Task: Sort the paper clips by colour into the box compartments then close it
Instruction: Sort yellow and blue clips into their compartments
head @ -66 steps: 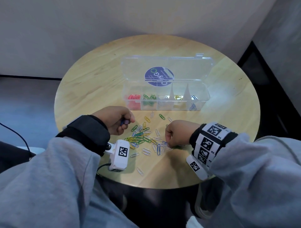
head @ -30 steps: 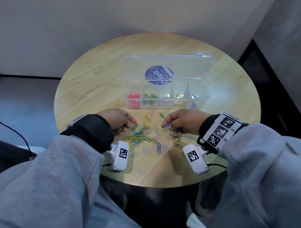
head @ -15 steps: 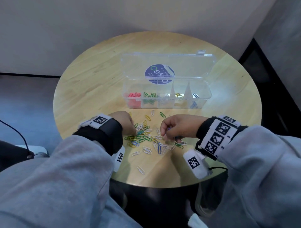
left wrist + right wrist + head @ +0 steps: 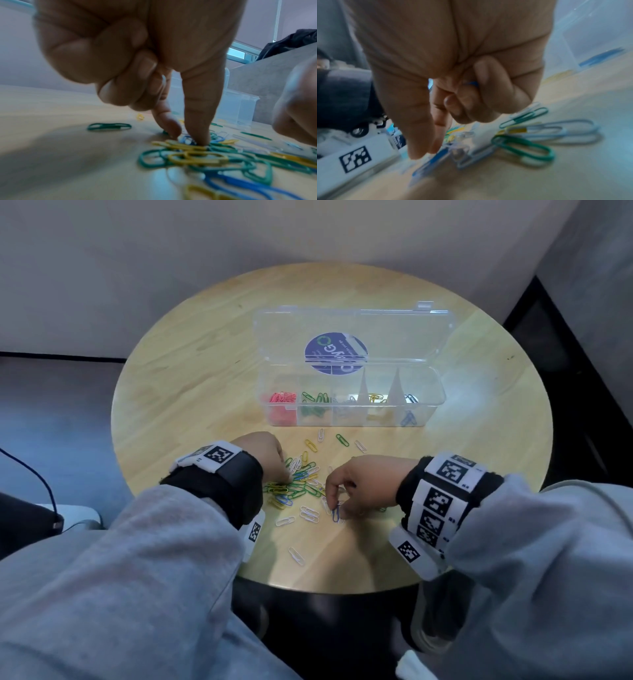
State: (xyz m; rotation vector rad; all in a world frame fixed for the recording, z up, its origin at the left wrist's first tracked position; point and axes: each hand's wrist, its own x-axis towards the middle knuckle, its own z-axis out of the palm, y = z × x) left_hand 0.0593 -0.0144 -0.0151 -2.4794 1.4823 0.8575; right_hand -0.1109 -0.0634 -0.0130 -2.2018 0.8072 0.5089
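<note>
A loose pile of green, yellow, blue and white paper clips lies on the round wooden table. My left hand reaches into its left side; thumb and forefinger press down around a blue clip, while the curled fingers hold a pale clip. My right hand pinches a blue clip off the table at the pile's right, with another blue clip tucked in its curled fingers. The clear box stands open behind, holding red, green, white, yellow and blue clips in separate compartments.
The box lid stands up at the back with a round blue sticker on it. Stray clips lie near the table's front edge, and others between pile and box. A wall runs close behind the table.
My left hand has turned palm down and dropped onto the pile. My right hand came up holding a blue clip, then lowered toward me onto another blue clip.
</note>
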